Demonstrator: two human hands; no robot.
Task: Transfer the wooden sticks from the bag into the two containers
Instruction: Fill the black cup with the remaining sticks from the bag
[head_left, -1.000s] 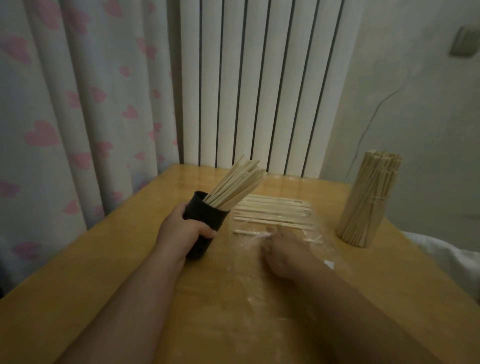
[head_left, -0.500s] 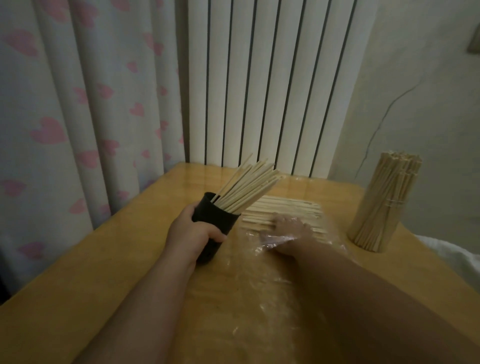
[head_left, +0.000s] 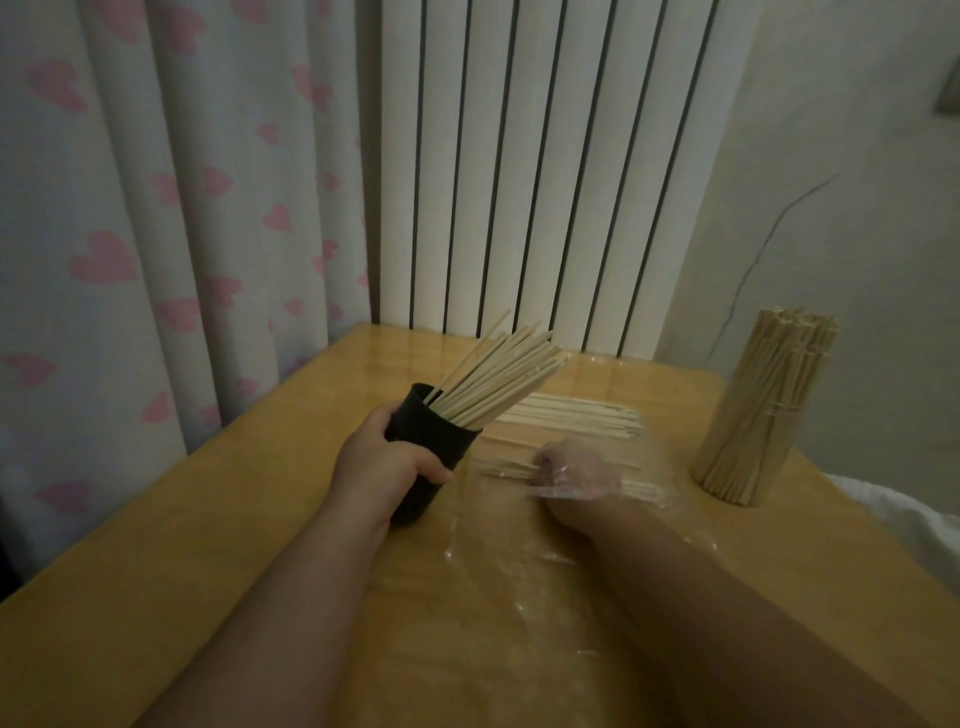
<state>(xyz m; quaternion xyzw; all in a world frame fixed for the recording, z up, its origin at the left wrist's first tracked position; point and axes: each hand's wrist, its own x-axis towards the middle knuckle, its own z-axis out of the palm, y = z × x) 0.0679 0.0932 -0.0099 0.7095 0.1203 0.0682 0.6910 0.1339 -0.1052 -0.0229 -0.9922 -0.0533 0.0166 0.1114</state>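
Black cup (head_left: 434, 452): mouth up, wrapped by the left hand (head_left: 387, 470). A fan of pale wooden sticks (head_left: 498, 382) leans out of it, up and to the right of that grip. Clear plastic bag (head_left: 493, 561): lying flat, just right of the left hand's grip, with the right hand (head_left: 574, 465) inside it. Loose sticks (head_left: 576, 415) lie side by side in the bag, beyond and beneath that hand. Dense stick bundle (head_left: 766, 410): upright, well right of both hands; its container is indistinct.

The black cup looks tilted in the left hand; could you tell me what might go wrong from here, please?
The black cup leans toward the clear bag, so the fanned sticks in it could slide out over the rim. The right hand is inside the bag; pulling out may drag the film and scatter the loose sticks lying in it.
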